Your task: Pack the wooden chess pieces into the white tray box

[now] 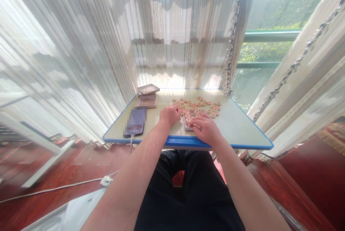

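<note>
On the tabletop [238,125], a phone [134,121] lies far left. Your left hand [169,115] is curled beside the scattered round pieces [201,106]; whether it holds one, I cannot tell. Your right hand [205,129], fingers bent, rests on the small tray [188,120], grip unclear.

Only one view: a head cam, wide-angle, aimed forward and down past the lap [188,191] at the table [237,126]. It's pretty close, with the left hand [169,115] and right hand [206,130] sitting mid-frame. Curtains [81,44] and window [269,47] fill the top half.
</note>
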`<control>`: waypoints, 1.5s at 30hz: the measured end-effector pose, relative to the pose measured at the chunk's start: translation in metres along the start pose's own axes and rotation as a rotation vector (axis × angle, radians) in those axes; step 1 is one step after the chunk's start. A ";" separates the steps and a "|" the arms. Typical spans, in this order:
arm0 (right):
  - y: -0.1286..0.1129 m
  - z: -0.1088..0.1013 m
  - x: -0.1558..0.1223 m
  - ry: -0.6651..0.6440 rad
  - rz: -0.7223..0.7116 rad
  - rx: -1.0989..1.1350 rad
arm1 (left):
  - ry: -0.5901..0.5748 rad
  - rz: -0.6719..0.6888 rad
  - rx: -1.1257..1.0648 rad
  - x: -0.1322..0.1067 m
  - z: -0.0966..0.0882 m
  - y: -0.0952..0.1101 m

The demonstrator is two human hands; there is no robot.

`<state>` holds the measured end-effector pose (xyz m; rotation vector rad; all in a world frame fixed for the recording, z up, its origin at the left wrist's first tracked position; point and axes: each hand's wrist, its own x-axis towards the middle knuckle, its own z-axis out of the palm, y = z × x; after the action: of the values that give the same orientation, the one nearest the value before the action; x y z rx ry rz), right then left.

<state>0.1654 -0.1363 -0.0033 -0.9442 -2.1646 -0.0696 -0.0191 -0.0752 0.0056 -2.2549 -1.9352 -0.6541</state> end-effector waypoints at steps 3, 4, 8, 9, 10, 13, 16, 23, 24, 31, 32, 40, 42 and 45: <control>0.000 -0.001 -0.001 0.003 0.027 -0.032 | 0.012 0.009 -0.006 0.000 0.000 -0.001; 0.001 0.000 -0.001 0.005 0.034 -0.044 | 0.019 0.010 -0.006 0.001 0.001 -0.001; 0.004 0.002 -0.001 0.018 0.045 -0.087 | 0.023 -0.016 0.010 0.001 0.002 -0.001; 0.005 0.002 -0.001 0.019 0.042 -0.090 | 0.023 -0.020 0.015 0.001 0.003 -0.001; 0.005 0.002 -0.001 0.017 0.038 -0.089 | 0.025 -0.021 0.018 0.001 0.003 -0.001; 0.005 0.002 0.000 0.000 0.028 -0.084 | 0.037 -0.007 0.016 0.001 0.003 -0.001; 0.005 0.002 0.000 -0.015 0.031 -0.086 | 0.040 0.003 0.006 0.001 0.003 -0.002; 0.007 0.004 -0.001 -0.067 0.065 -0.074 | 0.024 -0.016 0.016 0.001 0.002 -0.001; 0.007 0.004 -0.001 -0.073 0.065 -0.078 | 0.021 -0.023 0.019 0.001 0.002 -0.001; 0.006 0.002 -0.002 -0.045 0.100 -0.075 | 0.017 -0.006 -0.010 0.002 0.001 -0.002; 0.006 0.002 -0.002 -0.029 0.109 -0.085 | 0.017 -0.004 -0.012 0.002 0.001 -0.002; 0.005 0.000 -0.002 -0.051 0.100 -0.119 | 0.052 -0.002 0.003 0.002 0.003 -0.003; 0.004 -0.001 -0.002 -0.061 0.093 -0.107 | 0.053 -0.004 0.000 0.003 0.003 -0.003; 0.002 -0.003 -0.001 -0.079 0.087 -0.102 | 0.049 -0.009 -0.016 0.003 0.003 -0.003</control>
<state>0.1689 -0.1362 -0.0023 -1.1146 -2.2060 -0.1028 -0.0213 -0.0708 0.0036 -2.2193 -1.9253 -0.7206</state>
